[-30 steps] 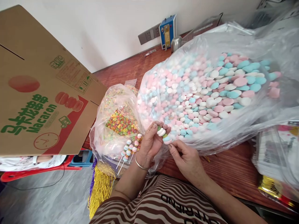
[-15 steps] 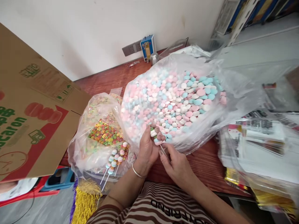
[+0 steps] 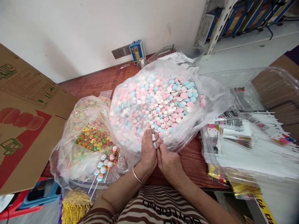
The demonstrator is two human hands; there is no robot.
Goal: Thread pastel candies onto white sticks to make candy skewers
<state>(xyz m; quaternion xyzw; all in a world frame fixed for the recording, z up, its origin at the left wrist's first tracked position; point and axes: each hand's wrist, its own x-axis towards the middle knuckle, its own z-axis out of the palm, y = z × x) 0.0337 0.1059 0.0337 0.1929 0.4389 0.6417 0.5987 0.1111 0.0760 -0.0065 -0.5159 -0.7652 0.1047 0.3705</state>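
My left hand [image 3: 149, 152] is closed around a short stack of pastel candies [image 3: 154, 141], white and light blue ones showing between the fingers. Pressed against its lower side, my right hand [image 3: 170, 163] is closed on the thin stick, which the fingers now hide. Just beyond both hands lies a large clear plastic bag [image 3: 126, 102] full of pink, white and blue button-shaped candies [image 3: 174, 109]. To the left, finished-looking candy skewers [image 3: 102, 168] on white sticks rest on a second bag [image 3: 70, 161] holding colourful ring-shaped cereal [image 3: 94, 137].
A printed cardboard box [image 3: 28, 115] stands at the left. On the right, a clear plastic tray [image 3: 205, 152] holds printed packets [image 3: 235, 132] and white sticks. A blue device [image 3: 137, 51] and a metal cup [image 3: 142, 63] stand by the wall.
The right hand has moved up the stick against the left hand, so the stick no longer shows. The view has shifted to the right.
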